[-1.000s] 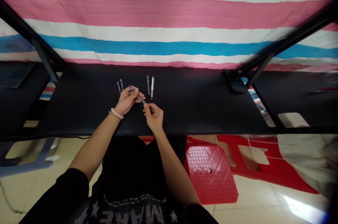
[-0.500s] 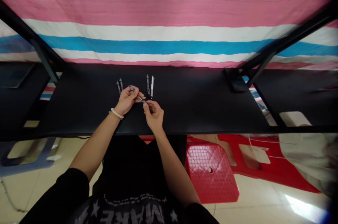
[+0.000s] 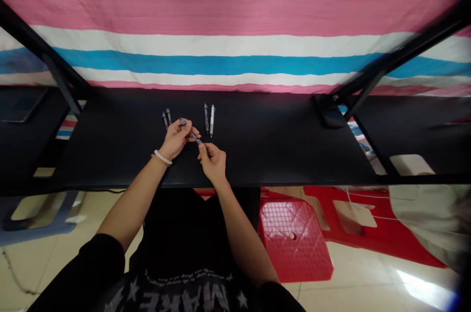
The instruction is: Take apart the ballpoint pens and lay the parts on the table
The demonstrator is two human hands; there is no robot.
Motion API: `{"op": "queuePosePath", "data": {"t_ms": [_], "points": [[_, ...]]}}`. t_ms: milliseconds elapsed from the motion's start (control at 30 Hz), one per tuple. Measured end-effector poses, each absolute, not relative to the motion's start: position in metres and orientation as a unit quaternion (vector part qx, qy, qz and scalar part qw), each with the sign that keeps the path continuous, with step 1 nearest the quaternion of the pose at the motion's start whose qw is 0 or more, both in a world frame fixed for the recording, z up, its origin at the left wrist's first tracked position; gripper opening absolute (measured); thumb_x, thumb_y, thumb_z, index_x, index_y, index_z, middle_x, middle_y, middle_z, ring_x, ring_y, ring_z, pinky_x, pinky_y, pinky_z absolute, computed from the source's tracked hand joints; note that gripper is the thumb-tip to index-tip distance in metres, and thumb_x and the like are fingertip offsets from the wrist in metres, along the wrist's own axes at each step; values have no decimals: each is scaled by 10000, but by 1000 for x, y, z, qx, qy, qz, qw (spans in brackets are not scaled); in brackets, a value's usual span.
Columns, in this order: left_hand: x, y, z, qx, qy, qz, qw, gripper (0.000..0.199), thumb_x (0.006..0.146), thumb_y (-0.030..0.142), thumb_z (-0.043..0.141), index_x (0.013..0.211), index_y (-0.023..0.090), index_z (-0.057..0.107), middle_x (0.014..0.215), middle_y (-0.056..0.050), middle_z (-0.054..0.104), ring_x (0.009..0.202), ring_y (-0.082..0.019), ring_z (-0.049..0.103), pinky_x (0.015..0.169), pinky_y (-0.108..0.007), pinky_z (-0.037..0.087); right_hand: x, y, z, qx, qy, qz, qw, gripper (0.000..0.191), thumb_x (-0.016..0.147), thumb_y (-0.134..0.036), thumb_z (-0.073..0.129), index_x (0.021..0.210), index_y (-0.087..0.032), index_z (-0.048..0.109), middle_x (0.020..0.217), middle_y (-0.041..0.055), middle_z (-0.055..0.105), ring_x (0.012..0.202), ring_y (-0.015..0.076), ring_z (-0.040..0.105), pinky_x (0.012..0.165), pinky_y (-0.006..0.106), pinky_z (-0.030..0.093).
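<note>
My left hand (image 3: 176, 139) is shut on a slim dark pen (image 3: 191, 132), pinching it near its upper part, with a beaded bracelet (image 3: 162, 157) on the wrist. My right hand (image 3: 212, 162) sits just below, its fingertips at the pen's lower end. Whether those fingers grip the pen is hard to see. Beyond the hands, a dark pen (image 3: 206, 118) and a white pen (image 3: 212, 120) lie side by side. To their left lie two short dark pen parts (image 3: 167, 118).
The hands work on a black tabletop (image 3: 110, 155) held by black metal supports (image 3: 61, 81). A pink, white and blue striped cloth (image 3: 221, 32) hangs behind it. A black object (image 3: 329, 113) stands at the right. A red plastic stool (image 3: 294, 243) is on the floor below.
My right hand has shifted slightly left, and its fingers now sit closer to the pen's lower end. My left hand and the pen have barely moved.
</note>
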State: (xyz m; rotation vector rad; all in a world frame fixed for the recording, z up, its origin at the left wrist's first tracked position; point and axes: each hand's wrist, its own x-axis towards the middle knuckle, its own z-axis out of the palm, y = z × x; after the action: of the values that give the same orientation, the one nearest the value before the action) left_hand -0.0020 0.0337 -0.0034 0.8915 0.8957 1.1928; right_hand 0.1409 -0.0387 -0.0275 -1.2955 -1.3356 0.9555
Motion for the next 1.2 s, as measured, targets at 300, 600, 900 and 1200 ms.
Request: {"op": "queuePosePath", "data": {"t_ms": [300,600,900,1200], "points": [[-2,33,-2,398,388,518,650,476,748,525,827,880,190,517,728,4,725,645,-137,724,565,-216,575,141,-39,-23,-546,-554,390,491,550,1025,-610,399,714,-222,634,511,-13,604,470,136,591,522,239,450],[-3,37,2,337,427,571,614,401,815,485,787,869,207,504,681,33,701,605,-116,712,541,-189,534,140,-36,-27,-545,-531,391,518,441,987,-601,501,859,-214,667,692,21,689,573,145,633,539,240,475],[-3,38,1,330,425,576,616,392,815,471,792,870,211,503,670,39,696,594,-113,707,534,-194,529,141,-37,-27,-544,-533,391,517,407,996,-568,503,841,-223,654,692,16,680,586,149,639,545,245,475],[-3,38,1,332,430,574,613,392,812,480,790,860,212,508,669,34,692,584,-112,695,548,-204,534,140,-37,-27,-545,-534,391,515,389,993,-555,512,851,-219,649,686,15,683,600,154,653,546,245,476]]}}
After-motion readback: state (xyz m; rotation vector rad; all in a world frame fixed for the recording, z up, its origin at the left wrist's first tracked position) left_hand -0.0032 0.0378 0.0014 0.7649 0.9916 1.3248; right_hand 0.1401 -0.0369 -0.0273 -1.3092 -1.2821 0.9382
